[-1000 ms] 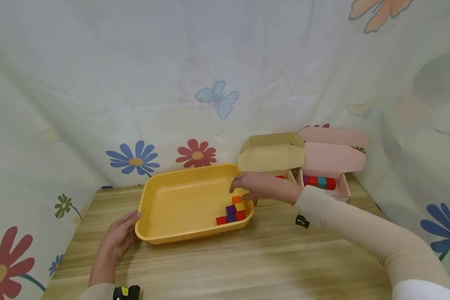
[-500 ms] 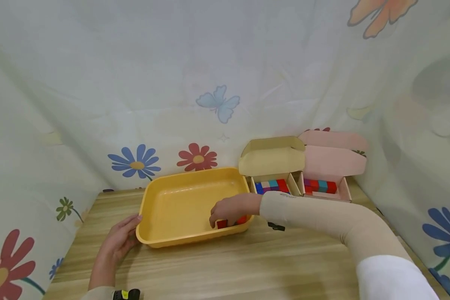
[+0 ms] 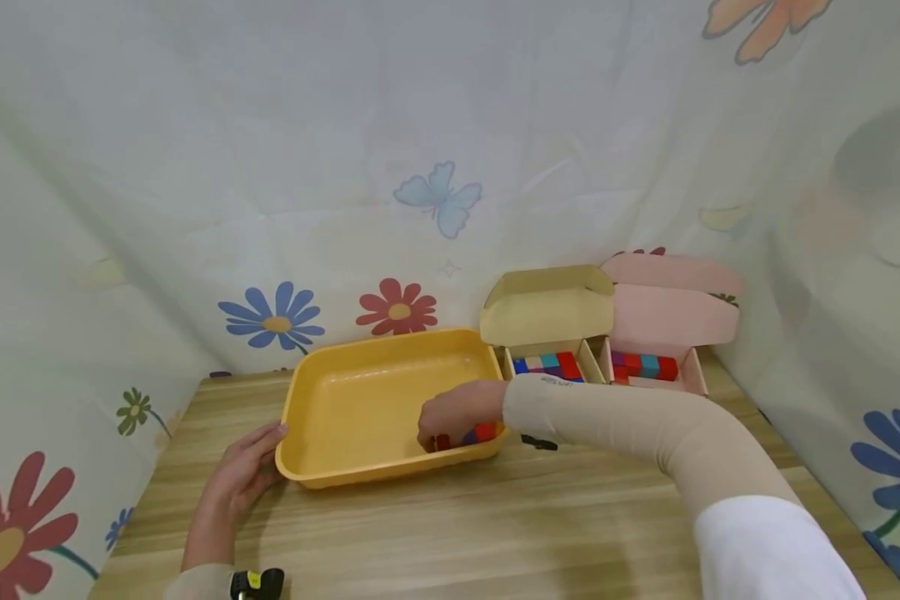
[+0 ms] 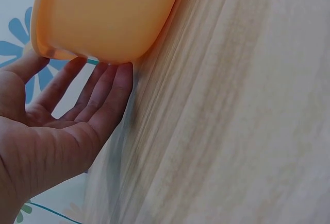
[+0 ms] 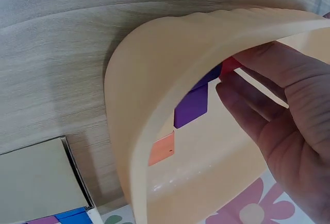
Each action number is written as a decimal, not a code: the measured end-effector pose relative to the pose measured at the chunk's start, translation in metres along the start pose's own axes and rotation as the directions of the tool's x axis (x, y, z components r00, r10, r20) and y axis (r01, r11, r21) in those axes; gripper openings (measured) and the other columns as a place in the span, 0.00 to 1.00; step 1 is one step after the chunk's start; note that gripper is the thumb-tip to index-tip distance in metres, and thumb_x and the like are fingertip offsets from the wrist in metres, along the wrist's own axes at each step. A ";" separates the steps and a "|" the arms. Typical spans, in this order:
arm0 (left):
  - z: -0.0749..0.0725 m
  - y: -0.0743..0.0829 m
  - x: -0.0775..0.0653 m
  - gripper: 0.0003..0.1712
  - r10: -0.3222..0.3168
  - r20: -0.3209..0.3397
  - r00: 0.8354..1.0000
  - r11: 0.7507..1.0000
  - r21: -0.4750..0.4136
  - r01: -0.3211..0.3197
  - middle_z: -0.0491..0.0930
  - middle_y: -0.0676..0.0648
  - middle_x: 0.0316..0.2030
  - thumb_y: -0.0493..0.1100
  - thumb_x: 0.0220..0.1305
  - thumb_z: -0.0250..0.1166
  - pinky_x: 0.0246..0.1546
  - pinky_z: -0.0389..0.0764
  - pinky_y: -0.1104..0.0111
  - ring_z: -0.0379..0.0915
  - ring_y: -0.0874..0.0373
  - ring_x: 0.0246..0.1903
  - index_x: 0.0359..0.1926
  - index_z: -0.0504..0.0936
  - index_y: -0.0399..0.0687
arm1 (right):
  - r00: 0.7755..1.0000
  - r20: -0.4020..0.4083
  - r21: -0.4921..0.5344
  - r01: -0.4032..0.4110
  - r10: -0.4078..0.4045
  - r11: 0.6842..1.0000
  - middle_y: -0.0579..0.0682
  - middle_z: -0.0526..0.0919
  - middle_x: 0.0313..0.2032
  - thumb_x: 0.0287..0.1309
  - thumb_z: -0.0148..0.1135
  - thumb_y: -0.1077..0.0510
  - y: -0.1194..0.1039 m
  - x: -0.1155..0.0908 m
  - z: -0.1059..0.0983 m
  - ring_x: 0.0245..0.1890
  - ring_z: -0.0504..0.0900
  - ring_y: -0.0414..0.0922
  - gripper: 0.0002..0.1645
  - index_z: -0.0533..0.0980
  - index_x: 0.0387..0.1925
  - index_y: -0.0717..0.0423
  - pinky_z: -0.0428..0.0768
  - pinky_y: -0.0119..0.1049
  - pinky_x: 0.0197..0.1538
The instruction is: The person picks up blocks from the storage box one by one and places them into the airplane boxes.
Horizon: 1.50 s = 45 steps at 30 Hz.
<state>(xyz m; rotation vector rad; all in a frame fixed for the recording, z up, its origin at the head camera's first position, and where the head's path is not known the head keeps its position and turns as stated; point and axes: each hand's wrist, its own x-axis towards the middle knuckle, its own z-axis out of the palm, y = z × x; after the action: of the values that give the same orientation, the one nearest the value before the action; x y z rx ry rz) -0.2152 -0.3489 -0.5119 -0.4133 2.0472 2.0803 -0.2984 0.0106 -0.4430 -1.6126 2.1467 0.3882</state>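
Note:
A yellow tray [image 3: 367,408] lies on the wooden table. My left hand [image 3: 243,467] is at its left end, fingertips against the outside wall and thumb tip at the rim, as the left wrist view shows. Inside the tray's front right corner, my right hand [image 3: 457,412] pinches a red cube [image 5: 230,66] between thumb and fingers. Next to that cube are a dark blue-purple cube [image 5: 209,76], a purple cube [image 5: 191,109] and an orange cube [image 5: 162,149]. Another red cube [image 3: 485,432] shows right of the hand in the head view; the hand hides others.
Right of the tray stand an open yellow box [image 3: 547,308] and an open pink box [image 3: 667,317], lids up against the flowered cloth. Coloured cubes [image 3: 648,367] sit in rows inside both. My right sleeve [image 3: 607,412] passes in front of them.
My right hand has moved down and left from above the tray's right side to the front cubes, and its fingers have closed on a red one. The left hand stays at the tray.

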 end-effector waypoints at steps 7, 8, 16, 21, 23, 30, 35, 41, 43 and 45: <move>-0.001 0.003 0.003 0.46 -0.010 -0.014 1.000 1.000 0.012 0.010 0.76 0.51 0.61 0.57 0.73 0.63 0.51 0.83 0.63 0.79 0.66 0.49 0.79 0.53 0.40 | 1.000 -0.006 -0.013 -0.002 0.002 1.000 0.39 0.81 0.43 0.63 0.71 0.58 0.002 -0.001 -0.002 0.43 0.76 0.41 0.14 0.83 0.49 0.41 0.78 0.28 0.53; -0.001 0.003 0.003 0.46 -0.007 -0.014 1.000 1.000 0.008 0.007 0.77 0.52 0.59 0.57 0.73 0.63 0.51 0.83 0.63 0.79 0.66 0.49 0.79 0.54 0.40 | 1.000 -0.007 -0.013 -0.005 0.005 1.000 0.39 0.80 0.43 0.62 0.72 0.58 0.002 -0.001 -0.002 0.43 0.76 0.41 0.14 0.83 0.49 0.40 0.78 0.28 0.53; 0.002 0.001 0.000 0.47 0.001 -0.004 1.000 1.000 0.003 -0.001 0.77 0.53 0.57 0.56 0.73 0.63 0.49 0.84 0.63 0.79 0.66 0.49 0.79 0.52 0.38 | 1.000 -0.016 -0.026 0.006 -0.006 1.000 0.39 0.80 0.43 0.59 0.75 0.56 0.001 -0.003 -0.001 0.42 0.76 0.41 0.16 0.81 0.48 0.41 0.78 0.28 0.51; 0.001 -0.001 0.001 0.47 0.003 0.006 1.000 1.000 -0.009 -0.003 0.78 0.53 0.56 0.55 0.73 0.62 0.49 0.84 0.63 0.79 0.65 0.49 0.79 0.51 0.38 | 0.999 -0.033 -0.011 -0.005 0.005 1.000 0.41 0.81 0.44 0.58 0.76 0.56 0.006 -0.005 -0.006 0.43 0.76 0.42 0.18 0.82 0.49 0.42 0.78 0.28 0.50; 0.001 -0.001 0.001 0.47 0.000 0.004 1.000 1.000 -0.004 0.000 0.78 0.54 0.56 0.56 0.73 0.62 0.49 0.84 0.63 0.79 0.66 0.49 0.79 0.52 0.38 | 0.999 -0.044 -0.005 -0.009 0.009 1.000 0.41 0.81 0.44 0.57 0.76 0.56 0.008 -0.008 -0.009 0.43 0.76 0.42 0.19 0.82 0.50 0.43 0.78 0.28 0.50; 0.000 0.001 0.002 0.46 -0.005 -0.009 1.000 1.000 0.018 0.005 0.76 0.51 0.61 0.57 0.73 0.62 0.50 0.84 0.63 0.79 0.66 0.49 0.79 0.54 0.39 | 0.997 -0.073 -0.009 -0.021 0.020 1.000 0.42 0.81 0.46 0.57 0.77 0.58 0.013 -0.023 -0.018 0.44 0.77 0.41 0.21 0.82 0.52 0.46 0.79 0.28 0.52; 0.000 0.002 0.001 0.46 -0.002 -0.004 1.000 1.000 0.007 0.002 0.77 0.53 0.59 0.56 0.73 0.62 0.50 0.83 0.63 0.79 0.66 0.50 0.79 0.53 0.38 | 0.994 -0.093 0.008 -0.056 0.056 0.998 0.43 0.80 0.45 0.57 0.76 0.59 0.016 -0.035 -0.020 0.43 0.77 0.42 0.22 0.81 0.52 0.47 0.79 0.27 0.50; 0.002 0.002 0.000 0.45 0.012 -0.019 1.000 1.000 -0.017 -0.012 0.79 0.55 0.55 0.54 0.74 0.62 0.49 0.83 0.64 0.79 0.65 0.50 0.79 0.54 0.37 | 0.987 -0.135 -0.002 -0.086 0.085 0.996 0.44 0.80 0.47 0.57 0.75 0.59 0.021 -0.048 -0.019 0.44 0.77 0.43 0.22 0.80 0.53 0.48 0.79 0.28 0.47; 0.003 0.003 -0.001 0.45 0.013 -0.016 1.000 1.000 -0.011 -0.013 0.78 0.56 0.55 0.55 0.74 0.62 0.50 0.83 0.64 0.79 0.66 0.50 0.79 0.53 0.37 | 0.985 -0.144 0.007 -0.090 0.090 0.996 0.45 0.81 0.48 0.57 0.75 0.59 0.022 -0.054 -0.019 0.44 0.77 0.44 0.21 0.80 0.53 0.50 0.80 0.29 0.47; 0.005 0.004 -0.002 0.44 0.014 -0.016 1.000 1.000 -0.011 -0.014 0.78 0.55 0.55 0.54 0.74 0.62 0.50 0.83 0.64 0.78 0.66 0.50 0.79 0.54 0.36 | 0.984 -0.151 0.026 -0.090 0.093 0.996 0.46 0.81 0.48 0.58 0.75 0.58 0.024 -0.059 -0.019 0.45 0.76 0.44 0.21 0.80 0.53 0.51 0.80 0.29 0.48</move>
<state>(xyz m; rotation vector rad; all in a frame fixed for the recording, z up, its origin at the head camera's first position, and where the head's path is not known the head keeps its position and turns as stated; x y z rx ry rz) -0.2149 -0.3441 -0.5071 -0.4200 2.0537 2.1045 -0.3108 0.0586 -0.3985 -1.5825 2.3372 0.2794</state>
